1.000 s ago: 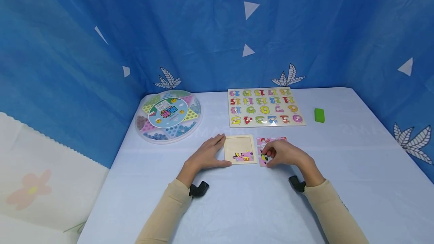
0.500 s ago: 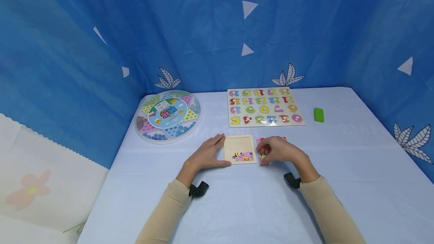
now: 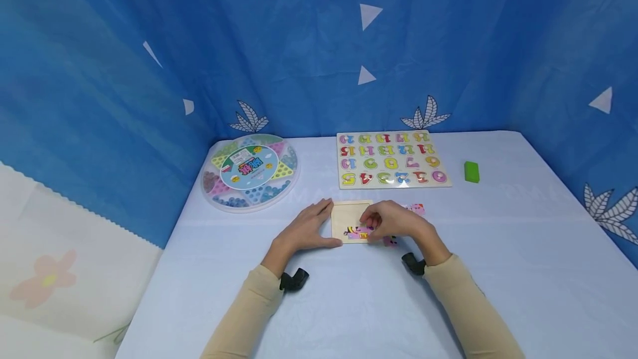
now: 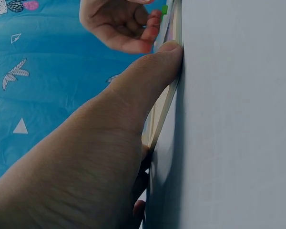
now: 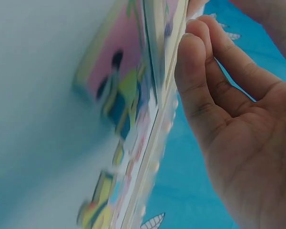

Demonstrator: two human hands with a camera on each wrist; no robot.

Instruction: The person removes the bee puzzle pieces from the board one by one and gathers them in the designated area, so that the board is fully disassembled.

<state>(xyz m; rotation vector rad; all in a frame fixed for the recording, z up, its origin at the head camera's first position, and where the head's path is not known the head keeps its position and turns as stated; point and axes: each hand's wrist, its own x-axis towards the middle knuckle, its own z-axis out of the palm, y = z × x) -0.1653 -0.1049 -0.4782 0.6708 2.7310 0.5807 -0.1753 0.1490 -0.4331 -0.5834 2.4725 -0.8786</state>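
Observation:
A small square wooden puzzle tray (image 3: 345,212) lies on the table, with a strip of pink pieces showing a bee (image 3: 355,232) along its near edge. My left hand (image 3: 306,227) rests against the tray's left side, thumb and fingers spread and fairly straight. In the left wrist view the thumb (image 4: 164,62) touches the tray's edge. My right hand (image 3: 394,220) is over the tray's right edge, fingers bent; whether a piece is between the fingertips is hidden. Pink puzzle pieces (image 3: 390,241) lie right of the tray, partly under that hand. The right wrist view shows some (image 5: 119,62) closer.
Behind the tray lies a wooden number board (image 3: 391,159) with colourful numerals. A green block (image 3: 471,172) sits to its right. At the back left is a round clear case (image 3: 250,172) of coloured beads. A blue curtain (image 3: 309,43) hangs behind the table (image 3: 344,303).
My right hand has moved left, from above the loose pink pieces to over the tray's right edge, uncovering some of the pieces. My left hand stays in place beside the tray.

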